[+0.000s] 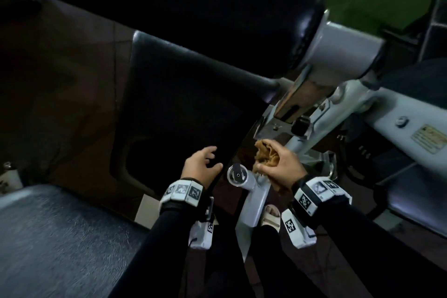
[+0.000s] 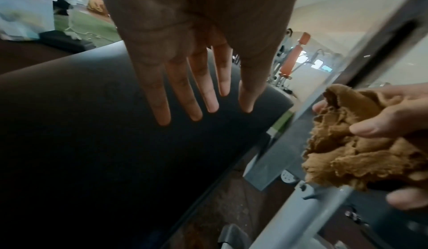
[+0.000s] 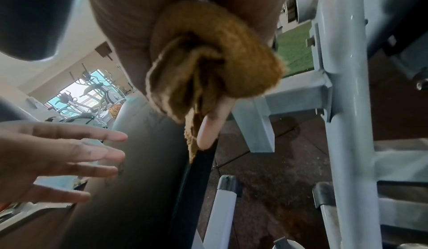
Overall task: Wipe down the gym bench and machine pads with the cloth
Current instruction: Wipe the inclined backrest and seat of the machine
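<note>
While bunched into a frayed, tan-brown wad, cloth (image 1: 266,155) sits gripped in right hand (image 1: 280,167) beside black bench pad (image 1: 183,94); left hand (image 1: 200,164) spread, fingers straight, over pad's edge.

My left hand (image 1: 200,164) hovers over the near pad (image 1: 183,109), fingers spread. Just to its right, beside the pad's edge, my right hand (image 1: 278,164) grips the cloth (image 1: 264,153), before the machine frame (image 1: 377,109).
</note>
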